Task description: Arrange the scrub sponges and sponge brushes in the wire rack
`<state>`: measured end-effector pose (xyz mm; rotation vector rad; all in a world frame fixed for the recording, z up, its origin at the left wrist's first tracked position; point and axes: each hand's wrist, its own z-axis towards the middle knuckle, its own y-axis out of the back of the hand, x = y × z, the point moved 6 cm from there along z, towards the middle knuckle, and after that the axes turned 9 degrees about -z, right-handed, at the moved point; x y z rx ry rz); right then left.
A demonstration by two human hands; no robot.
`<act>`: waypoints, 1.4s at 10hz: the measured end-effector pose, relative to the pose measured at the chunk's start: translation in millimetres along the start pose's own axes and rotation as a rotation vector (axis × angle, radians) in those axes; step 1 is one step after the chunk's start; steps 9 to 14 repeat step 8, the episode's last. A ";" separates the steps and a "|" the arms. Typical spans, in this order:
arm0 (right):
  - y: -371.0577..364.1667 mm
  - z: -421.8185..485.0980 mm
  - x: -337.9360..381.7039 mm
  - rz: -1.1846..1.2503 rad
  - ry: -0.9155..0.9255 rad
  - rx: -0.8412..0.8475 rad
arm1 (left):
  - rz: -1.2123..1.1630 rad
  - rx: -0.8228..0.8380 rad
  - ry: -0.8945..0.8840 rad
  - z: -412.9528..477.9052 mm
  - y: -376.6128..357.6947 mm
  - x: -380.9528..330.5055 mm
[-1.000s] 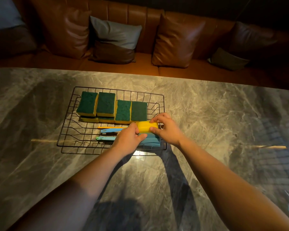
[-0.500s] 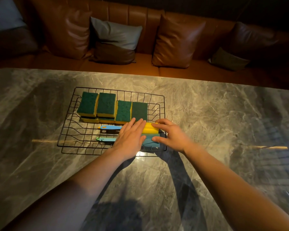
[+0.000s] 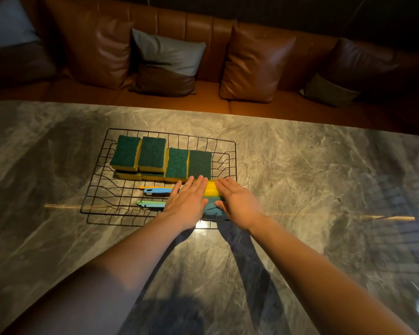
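Marble table (image 3: 300, 180): hands (image 3: 213, 201) at wire rack's (image 3: 99, 189) corner.

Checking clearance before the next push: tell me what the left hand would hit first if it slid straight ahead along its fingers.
The left hand points up and right; its fingertips already reach the rightmost green scrub sponge, so that likely comes first, though height is unclear.

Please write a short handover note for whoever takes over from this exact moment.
Left hand: open, flat on the sponge brushes.
Right hand: open, flat beside them.
Scrub sponges: lined up along the far side of the wire rack, two stacks doubled.
Brush handles point left along the near side.
Nothing visible outside the rack; left: lift hands, check alignment.
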<state>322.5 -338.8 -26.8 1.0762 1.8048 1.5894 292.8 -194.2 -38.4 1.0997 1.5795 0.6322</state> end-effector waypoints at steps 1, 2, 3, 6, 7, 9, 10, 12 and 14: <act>-0.8 0.9 2.0 -0.024 -0.024 0.038 | -0.027 0.014 0.009 -1.2 2.8 -1.2; 2.3 -1.4 1.2 -0.006 -0.040 0.070 | -0.067 0.014 -0.010 -4.3 8.9 -2.4; 9.3 -5.4 0.3 0.038 -0.056 0.055 | -0.104 -0.005 -0.026 -9.1 14.7 -2.6; 34.7 -22.4 11.9 -0.045 -0.118 -0.038 | -0.111 -0.124 0.002 -38.7 32.7 0.6; 43.9 -25.3 22.7 -0.083 -0.132 -0.108 | -0.093 -0.208 0.035 -52.9 43.6 7.0; 54.3 -25.8 37.3 -0.122 -0.163 -0.149 | -0.034 -0.296 0.089 -71.3 58.8 12.5; 54.3 -25.8 37.3 -0.122 -0.163 -0.149 | -0.034 -0.296 0.089 -71.3 58.8 12.5; 54.3 -25.8 37.3 -0.122 -0.163 -0.149 | -0.034 -0.296 0.089 -71.3 58.8 12.5; 54.3 -25.8 37.3 -0.122 -0.163 -0.149 | -0.034 -0.296 0.089 -71.3 58.8 12.5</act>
